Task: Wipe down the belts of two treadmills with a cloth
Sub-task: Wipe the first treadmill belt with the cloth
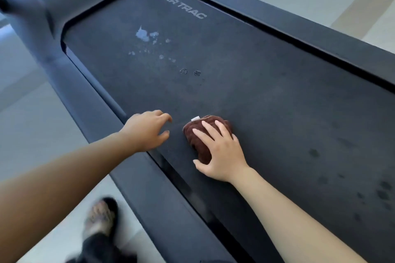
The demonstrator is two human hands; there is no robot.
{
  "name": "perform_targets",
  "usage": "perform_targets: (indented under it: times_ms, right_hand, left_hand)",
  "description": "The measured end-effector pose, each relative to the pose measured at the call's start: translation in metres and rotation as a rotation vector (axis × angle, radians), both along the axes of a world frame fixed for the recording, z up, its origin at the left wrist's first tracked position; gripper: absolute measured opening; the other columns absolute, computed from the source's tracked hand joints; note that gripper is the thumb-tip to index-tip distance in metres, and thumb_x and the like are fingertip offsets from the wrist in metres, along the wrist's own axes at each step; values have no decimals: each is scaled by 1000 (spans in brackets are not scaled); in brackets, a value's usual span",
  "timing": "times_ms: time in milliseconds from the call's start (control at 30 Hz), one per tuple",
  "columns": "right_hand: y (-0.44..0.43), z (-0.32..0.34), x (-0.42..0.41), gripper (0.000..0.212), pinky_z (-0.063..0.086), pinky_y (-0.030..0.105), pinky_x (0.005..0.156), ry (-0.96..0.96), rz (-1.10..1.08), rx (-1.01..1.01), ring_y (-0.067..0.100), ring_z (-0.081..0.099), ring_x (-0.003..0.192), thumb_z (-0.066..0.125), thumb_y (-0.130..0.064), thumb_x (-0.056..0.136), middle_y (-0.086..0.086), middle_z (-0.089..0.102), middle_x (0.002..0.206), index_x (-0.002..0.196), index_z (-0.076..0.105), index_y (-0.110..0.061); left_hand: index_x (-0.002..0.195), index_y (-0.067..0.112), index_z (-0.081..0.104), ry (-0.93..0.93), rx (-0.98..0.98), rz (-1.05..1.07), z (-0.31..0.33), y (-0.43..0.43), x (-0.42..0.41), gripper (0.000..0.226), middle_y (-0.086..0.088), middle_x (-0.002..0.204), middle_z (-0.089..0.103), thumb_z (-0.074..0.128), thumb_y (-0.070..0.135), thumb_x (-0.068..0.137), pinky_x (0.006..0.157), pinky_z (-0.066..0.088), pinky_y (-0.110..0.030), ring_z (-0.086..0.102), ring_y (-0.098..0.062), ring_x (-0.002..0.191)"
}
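A dark treadmill belt [267, 102] runs diagonally through the view, with pale smears [145, 35] near its far end below the printed logo. My right hand [220, 151] lies on a bunched brown cloth [197, 132] on the belt; its fingers spread over the top and the thumb hooks round the near side. My left hand [147, 129] hovers or rests at the belt's left edge just beside the cloth, fingers loosely curled and holding nothing.
The treadmill's dark side rails [154, 198] flank the belt, and its grey front housing [42, 6] rises at the top left. Tiled floor [32, 134] lies on both sides. My sandalled foot [100, 218] stands on the floor beside the left rail.
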State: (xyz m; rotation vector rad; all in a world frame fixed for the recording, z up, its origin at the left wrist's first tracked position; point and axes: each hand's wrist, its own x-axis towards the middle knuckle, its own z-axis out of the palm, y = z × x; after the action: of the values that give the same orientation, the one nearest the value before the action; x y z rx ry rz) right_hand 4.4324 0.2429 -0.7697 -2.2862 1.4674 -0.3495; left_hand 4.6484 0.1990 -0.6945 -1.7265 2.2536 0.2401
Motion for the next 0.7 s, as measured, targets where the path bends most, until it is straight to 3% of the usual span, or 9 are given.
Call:
perform_targets:
  times_ms: [100,200,400,700]
  right_hand:
    - [-13,-7,21,65,47,53,89,-85,-108,-118,35,39,131,67,-45,67,0,48,140,129,53,-29]
    - [-38,-9,43,58,49,51,85,-169,-216,-138,34,42,128,66,-41,68,-1,52,136,124,58,-28]
    - [-115,-3,96,50,46,47,91,-258,-340,-104,29,38,129,63,-36,72,-2,52,136,121,61,-24]
    - [-228,-8,208,55,37,49,99,-151,-616,-86,26,23,137,58,-47,78,-3,37,147,130,51,-29]
  left_hand:
    - [127,27,46,46,-58,-6,1,-23,5,40,3,125,53,44,41,91,84,46,-34,53,-20,112]
    - [127,25,48,113,-97,15,-1,-48,19,39,3,126,53,46,39,90,87,47,-37,53,-20,113]
    - [125,26,49,173,-130,-56,-6,-136,72,37,4,125,54,49,36,89,84,47,-35,53,-21,113]
    - [121,24,53,287,-197,-185,-30,-248,159,35,4,124,54,52,33,88,81,47,-35,54,-21,108]
